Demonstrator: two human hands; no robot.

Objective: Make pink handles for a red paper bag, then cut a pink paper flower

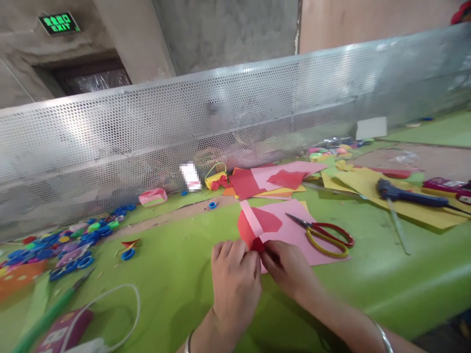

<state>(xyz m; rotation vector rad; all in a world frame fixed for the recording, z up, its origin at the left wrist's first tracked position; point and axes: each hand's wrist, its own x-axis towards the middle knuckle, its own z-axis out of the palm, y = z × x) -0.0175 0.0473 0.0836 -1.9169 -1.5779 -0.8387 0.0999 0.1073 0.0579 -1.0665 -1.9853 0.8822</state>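
At lower centre, the left hand and right hand pinched a small red paper piece between curled fingers; uneven pressure could have creased it. Right of centre, scissors lay on pink paper, which a knock might have dragged askew.

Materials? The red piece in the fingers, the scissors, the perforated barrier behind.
Red piece: likely paper or thin card, by its flat, even colour; partly hidden by the fingers.
Scissors: dark blades, probably steel; smooth red and yellow handles, perhaps plastic-coated.
Perforated barrier: probably sheet metal, semi-glossy; silvery, with regular holes and bright reflections.
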